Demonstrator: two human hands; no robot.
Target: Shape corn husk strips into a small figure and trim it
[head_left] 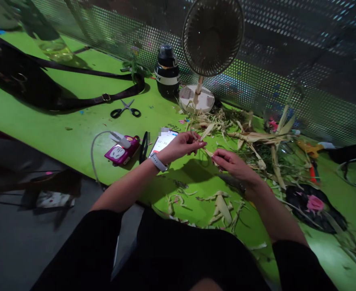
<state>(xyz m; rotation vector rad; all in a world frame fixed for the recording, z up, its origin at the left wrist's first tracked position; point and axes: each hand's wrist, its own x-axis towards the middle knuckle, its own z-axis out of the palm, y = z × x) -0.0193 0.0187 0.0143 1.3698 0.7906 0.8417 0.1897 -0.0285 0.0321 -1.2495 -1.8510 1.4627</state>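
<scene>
My left hand point(186, 144) and my right hand point(230, 163) meet over the green table point(74, 133). Both pinch a thin pale strip of dried husk point(208, 153) that runs between their fingertips. The left wrist wears a grey watch point(159, 162). Just behind the hands lies a heap of dried husks and stalks point(256, 141). Husk scraps point(222, 206) lie on the table in front of me, near my black sleeves.
A phone point(163, 141), a pink device with a cable point(122, 152) and scissors point(125, 110) lie left of my hands. A small fan point(209, 48) and a dark jar point(167, 70) stand by the perforated metal wall. A black strap bag point(20, 81) lies far left; a pink flower point(314, 203) right.
</scene>
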